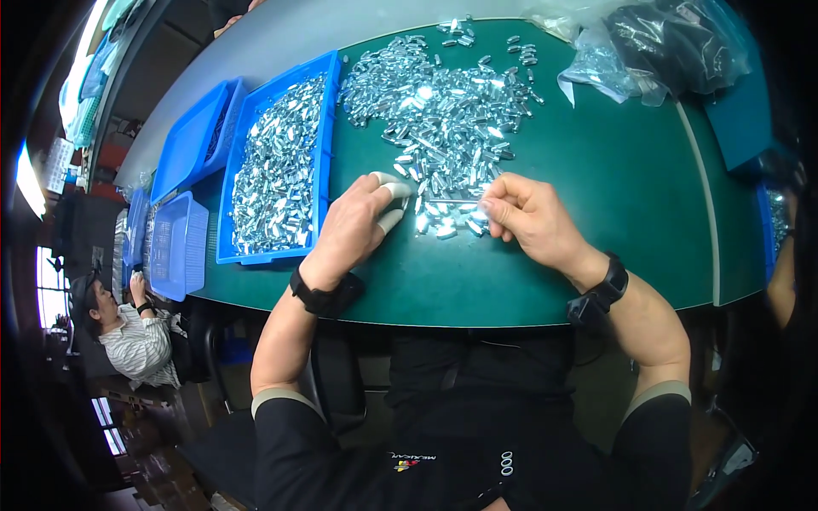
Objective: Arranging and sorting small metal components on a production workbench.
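Note:
A heap of small shiny silver metal pieces [452, 128] spreads over the green tabletop [613, 204]. At its near left edge is my left hand [362, 213], with white covers on some fingertips. Its fingers and thumb curl toward each other; whatever lies between them is too small to make out. My right hand [532, 217] pinches a thin, straight metal rod [452, 201] between thumb and fingers. The rod points left toward my left fingertips, just above several loose pieces. Whether its far end touches anything I cannot tell.
A blue tray [326, 153] full of similar silver pieces stands left of the heap. Beyond it are another blue tray [183, 145] and a blue basket [198, 247]. Clear and dark plastic bags [673, 51] lie at the far right. A person [141, 341] sits at the left.

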`<state>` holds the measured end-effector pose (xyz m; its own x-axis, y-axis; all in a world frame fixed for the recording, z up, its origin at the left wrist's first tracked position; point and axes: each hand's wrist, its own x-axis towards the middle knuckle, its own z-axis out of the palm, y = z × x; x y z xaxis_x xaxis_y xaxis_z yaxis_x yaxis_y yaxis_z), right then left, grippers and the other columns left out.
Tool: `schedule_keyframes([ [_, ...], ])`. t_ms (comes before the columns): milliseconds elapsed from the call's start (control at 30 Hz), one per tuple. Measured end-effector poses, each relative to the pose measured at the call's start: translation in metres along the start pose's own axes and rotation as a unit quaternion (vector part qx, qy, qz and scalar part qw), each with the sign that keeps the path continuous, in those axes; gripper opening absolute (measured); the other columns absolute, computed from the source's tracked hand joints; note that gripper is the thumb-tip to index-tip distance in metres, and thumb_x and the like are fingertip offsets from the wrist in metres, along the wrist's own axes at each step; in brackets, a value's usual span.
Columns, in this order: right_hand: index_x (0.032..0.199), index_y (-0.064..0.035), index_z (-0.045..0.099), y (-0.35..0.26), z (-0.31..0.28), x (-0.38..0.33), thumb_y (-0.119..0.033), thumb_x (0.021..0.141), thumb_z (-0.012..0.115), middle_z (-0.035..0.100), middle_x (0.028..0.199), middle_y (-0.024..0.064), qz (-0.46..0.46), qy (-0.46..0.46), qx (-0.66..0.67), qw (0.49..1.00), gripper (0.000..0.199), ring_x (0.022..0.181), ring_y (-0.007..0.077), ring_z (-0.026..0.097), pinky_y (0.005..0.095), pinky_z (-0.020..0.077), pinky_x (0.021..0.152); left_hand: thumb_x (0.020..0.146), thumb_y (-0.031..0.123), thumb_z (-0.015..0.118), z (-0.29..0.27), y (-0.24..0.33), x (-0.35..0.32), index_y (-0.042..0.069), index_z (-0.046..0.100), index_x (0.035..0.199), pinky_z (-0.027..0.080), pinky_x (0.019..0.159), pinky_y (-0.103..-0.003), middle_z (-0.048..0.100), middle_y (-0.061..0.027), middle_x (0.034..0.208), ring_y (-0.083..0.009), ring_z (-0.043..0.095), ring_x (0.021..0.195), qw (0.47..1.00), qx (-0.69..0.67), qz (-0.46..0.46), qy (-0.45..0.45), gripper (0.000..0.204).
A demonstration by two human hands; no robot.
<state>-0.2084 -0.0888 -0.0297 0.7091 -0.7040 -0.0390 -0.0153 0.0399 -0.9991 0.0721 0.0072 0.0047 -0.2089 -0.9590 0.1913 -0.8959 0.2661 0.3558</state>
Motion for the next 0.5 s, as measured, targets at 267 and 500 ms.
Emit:
schedule_keyframes([
  [267,0.095,-0.0019,0.069,-0.010,0.010,-0.009,-0.016,0.104,0.068,0.066,0.070,0.0015,-0.065,0.014,-0.110,0.992,0.016,0.061,0.0072,0.059,0.0262,0.0456,0.056,0.084,0.005,0.081,0.003,-0.005,-0.007,0.005,0.073,0.106,0.055,0.086,-0.041,0.070,-0.0095,0.109,-0.0325,0.067,0.102,1.000,-0.006,-0.009,0.020,0.023],
  [500,0.093,-0.0010,0.070,-0.006,0.013,-0.009,-0.012,0.100,0.070,0.067,0.069,0.0056,-0.152,0.038,-0.195,0.968,0.014,0.060,0.0127,0.062,0.0302,0.0471,0.057,0.086,0.003,0.082,0.003,0.017,-0.010,0.003,0.072,0.103,0.055,0.077,-0.035,0.072,-0.0092,0.096,-0.0265,0.070,0.087,0.993,-0.110,-0.031,0.036,0.020],
])
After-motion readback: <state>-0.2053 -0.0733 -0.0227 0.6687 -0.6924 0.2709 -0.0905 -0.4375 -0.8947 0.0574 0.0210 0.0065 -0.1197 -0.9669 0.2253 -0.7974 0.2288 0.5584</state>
